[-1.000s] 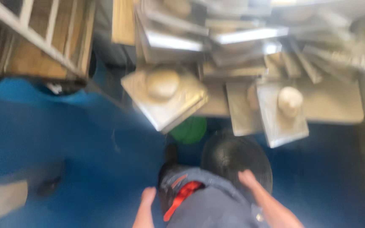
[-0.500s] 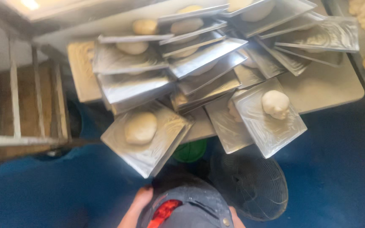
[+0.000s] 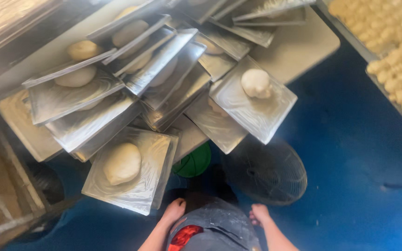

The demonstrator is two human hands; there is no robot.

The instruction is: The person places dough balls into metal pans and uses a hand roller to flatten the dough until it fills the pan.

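My left hand [image 3: 173,210] hangs at my side near the bottom edge, fingers loosely curled, holding nothing. My right hand [image 3: 259,214] is also at my side, fingers curled in, with nothing in it. Just ahead of my left hand a square metal tray [image 3: 157,183] carries a ball of dough [image 3: 122,163]. Further right another metal tray [image 3: 266,118] holds a smaller dough ball [image 3: 256,83]. Behind them several more trays [image 3: 89,116] with dough lie stacked and overlapping on a pale table [image 3: 298,44].
A black round fan [image 3: 268,172] lies on the blue floor [image 3: 359,176] in front of my right hand. A green bucket [image 3: 194,162] sits under the table edge. At the right, trays of small dough rolls [image 3: 396,56]. A wooden rack [image 3: 1,195] stands at left.
The view has swung right and closer to the trays. My right hand has dropped from reaching forward to my side; my left hand stays low.
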